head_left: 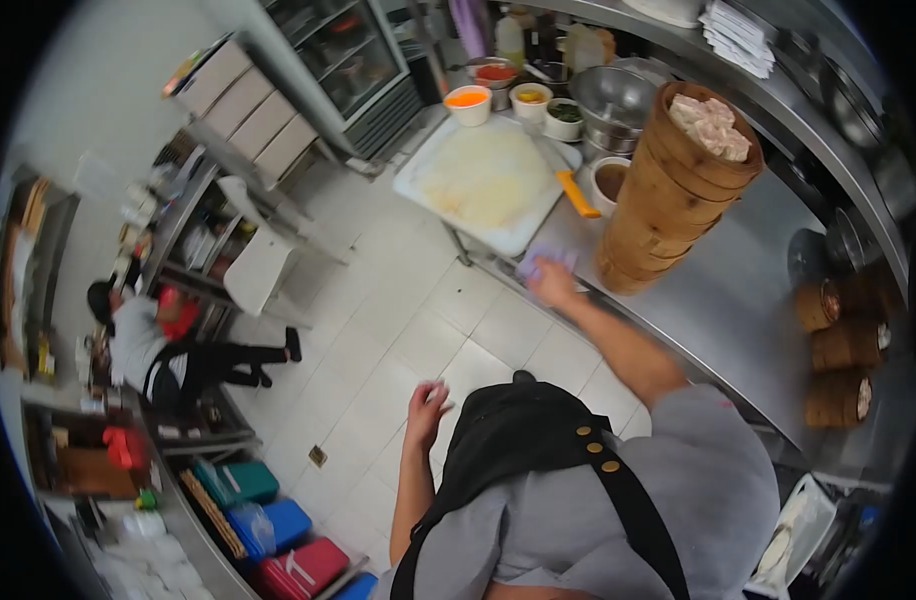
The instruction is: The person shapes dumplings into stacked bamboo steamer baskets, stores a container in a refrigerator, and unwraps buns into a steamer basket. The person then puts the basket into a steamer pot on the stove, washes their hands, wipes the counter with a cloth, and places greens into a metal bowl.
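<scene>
My right hand [552, 283] is on a light purple cloth [549, 262] at the front edge of the steel counter [723, 305], just below the corner of a white cutting board [488, 180]. My left hand [427, 411] hangs over the tiled floor with its fingers curled; whether they press on anything is too small to tell. A knife with an orange handle [578, 193] lies across the board's right side. Right of it rises a tall stack of bamboo steamers [668, 200], with pale dumplings [711, 127] in the top one.
Bowls of orange [468, 105], yellow and green ingredients line the board's back edge, beside metal bowls [613, 100]. More small steamers [836, 400] sit at the right. A co-worker [143, 345] bends at shelves on the left. Coloured bins [268, 525] are at lower left.
</scene>
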